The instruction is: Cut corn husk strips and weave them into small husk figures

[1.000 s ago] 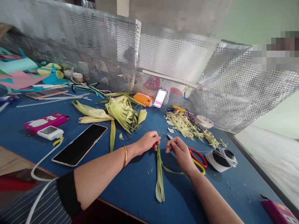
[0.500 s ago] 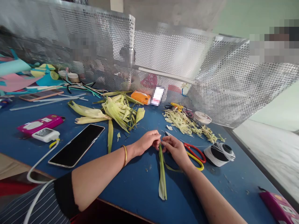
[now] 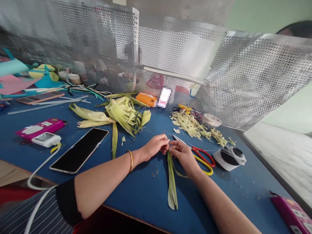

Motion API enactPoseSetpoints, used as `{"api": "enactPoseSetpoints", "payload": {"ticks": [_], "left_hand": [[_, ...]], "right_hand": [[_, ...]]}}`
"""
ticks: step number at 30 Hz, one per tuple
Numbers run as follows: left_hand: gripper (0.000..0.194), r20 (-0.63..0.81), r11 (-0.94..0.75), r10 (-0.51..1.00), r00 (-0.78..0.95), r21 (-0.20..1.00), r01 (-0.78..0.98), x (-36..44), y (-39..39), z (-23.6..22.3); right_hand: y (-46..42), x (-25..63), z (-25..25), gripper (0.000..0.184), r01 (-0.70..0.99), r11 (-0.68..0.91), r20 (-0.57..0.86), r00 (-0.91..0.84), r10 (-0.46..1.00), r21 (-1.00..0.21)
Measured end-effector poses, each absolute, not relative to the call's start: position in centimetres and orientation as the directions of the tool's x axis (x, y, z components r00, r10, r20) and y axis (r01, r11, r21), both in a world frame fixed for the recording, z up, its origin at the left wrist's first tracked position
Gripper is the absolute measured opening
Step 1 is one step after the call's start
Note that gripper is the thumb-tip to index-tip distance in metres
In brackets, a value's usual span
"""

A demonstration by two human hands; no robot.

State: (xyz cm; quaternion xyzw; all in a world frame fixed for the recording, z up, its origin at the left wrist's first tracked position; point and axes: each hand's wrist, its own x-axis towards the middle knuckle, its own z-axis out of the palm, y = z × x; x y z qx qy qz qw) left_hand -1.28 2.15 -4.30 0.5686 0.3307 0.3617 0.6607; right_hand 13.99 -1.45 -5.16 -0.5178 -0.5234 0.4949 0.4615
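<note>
My left hand (image 3: pixel 154 147) and my right hand (image 3: pixel 183 154) meet fingertip to fingertip at the top end of a bunch of long green leaf strips (image 3: pixel 172 185) that lies on the blue table (image 3: pixel 136 191). Both hands pinch that end, fingers closed. A thin thread seems to run from the fingers toward the spool (image 3: pixel 229 157) at the right. Red-and-yellow scissors (image 3: pixel 203 157) lie just behind my right hand.
A pile of green husk leaves (image 3: pixel 122 113) and a heap of shredded trimmings (image 3: pixel 195 128) lie farther back. A black phone (image 3: pixel 79 150), a pink power bank (image 3: pixel 39 126) and a white charger (image 3: pixel 46 139) with cable sit left. Perforated metal screens (image 3: pixel 185 58) wall the back.
My right hand has moved left to join my left hand at the strips' top end; a second ago the two hands were a little apart. The view has shifted slightly.
</note>
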Motion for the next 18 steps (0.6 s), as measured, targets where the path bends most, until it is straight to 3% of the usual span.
{"api": "enactPoseSetpoints", "payload": {"ticks": [13,15,18], "left_hand": [[0.025,-0.043,0.086,0.827,0.560,0.995,-0.052,-1.26,2.08,-4.30],[0.026,-0.012,0.050,0.883,0.470,0.996,-0.068,-1.31,2.24,-4.34],[0.020,0.037,-0.019,0.980,0.195,0.995,-0.095,-1.26,2.32,-4.36]], "right_hand": [[-1.64,13.99,-5.07,0.031,-0.012,-0.037,-0.038,0.018,0.999,-0.999],[-1.61,13.96,-5.01,0.033,-0.042,-0.030,-0.033,0.054,0.998,-0.999],[-1.59,13.88,-4.76,0.036,-0.092,-0.004,-0.015,0.126,0.992,-0.996]]}}
